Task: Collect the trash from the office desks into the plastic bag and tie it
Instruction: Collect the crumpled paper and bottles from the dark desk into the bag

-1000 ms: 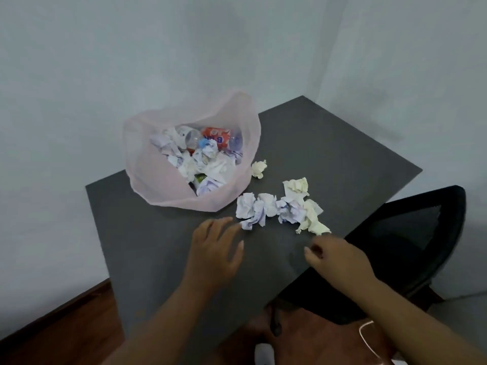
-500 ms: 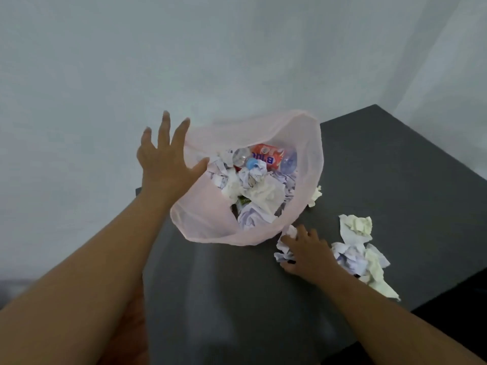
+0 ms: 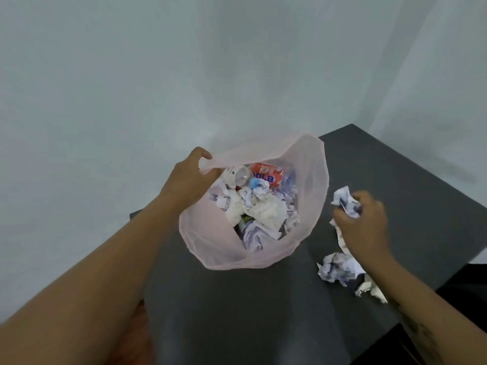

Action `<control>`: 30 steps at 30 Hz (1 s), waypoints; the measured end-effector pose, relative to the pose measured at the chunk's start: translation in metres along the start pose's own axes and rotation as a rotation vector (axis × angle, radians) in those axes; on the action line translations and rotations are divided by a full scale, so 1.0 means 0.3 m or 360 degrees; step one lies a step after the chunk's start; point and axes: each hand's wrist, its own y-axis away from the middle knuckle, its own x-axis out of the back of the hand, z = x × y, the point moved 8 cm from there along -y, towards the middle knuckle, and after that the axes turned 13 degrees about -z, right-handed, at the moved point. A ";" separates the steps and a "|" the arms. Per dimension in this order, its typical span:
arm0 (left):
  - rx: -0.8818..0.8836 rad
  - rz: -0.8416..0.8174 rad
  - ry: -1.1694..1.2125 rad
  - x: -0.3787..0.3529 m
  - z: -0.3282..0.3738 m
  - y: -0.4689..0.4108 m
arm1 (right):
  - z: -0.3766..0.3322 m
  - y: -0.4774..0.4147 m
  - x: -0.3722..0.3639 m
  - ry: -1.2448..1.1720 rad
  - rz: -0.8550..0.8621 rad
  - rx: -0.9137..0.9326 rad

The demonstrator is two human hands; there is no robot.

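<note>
A pale pink plastic bag (image 3: 210, 238) stands open on the dark desk (image 3: 237, 312). Inside it lie crumpled papers and a clear bottle with a red label (image 3: 266, 175). My left hand (image 3: 188, 180) pinches the bag's far left rim and holds it up. To the right of the bag, my right hand (image 3: 361, 225) grips a crumpled white paper ball (image 3: 342, 200), lifted just above the desk. More crumpled papers (image 3: 338, 268) lie on the desk under and behind my right wrist.
A white wall runs behind the desk, with a corner at the upper right. The desk's right edge drops to a dark chair (image 3: 463, 285) at the lower right. Reddish floor (image 3: 131, 338) shows at the lower left.
My left hand has closed on the bag's rim, where before it was spread open beside it. My right hand has picked a paper ball off the desk and lifted it.
</note>
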 end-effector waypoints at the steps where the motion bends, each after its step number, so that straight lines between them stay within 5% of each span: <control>1: -0.0060 0.0027 0.0024 0.013 0.015 0.006 | -0.096 0.009 0.033 -0.0041 0.0075 0.0092; 6: -0.0220 0.0116 0.0075 0.063 0.076 0.040 | -0.485 0.031 -0.150 0.0186 -0.0224 0.0520; 11: -0.0171 0.0123 0.0109 0.083 0.093 0.046 | -0.431 0.006 -0.368 0.0717 -0.0826 0.0397; 15: -0.0190 0.0105 0.0068 0.050 0.097 0.054 | -0.343 -0.003 -0.149 0.0576 -0.0352 0.0435; 19: -0.0207 0.0059 0.0003 -0.026 0.099 0.050 | -0.046 -0.002 0.089 0.0343 0.0171 0.0071; 21: -0.0192 0.0024 -0.0059 -0.080 0.103 0.042 | 0.159 0.019 0.095 0.0423 0.0081 -0.0281; 25: -0.0173 -0.0005 -0.0171 -0.180 0.103 0.029 | 0.436 0.110 -0.083 0.0886 -0.0640 -0.0554; 30: -0.0137 -0.0004 -0.0288 -0.231 0.098 0.029 | 0.496 0.199 -0.232 0.1025 -0.0491 -0.0408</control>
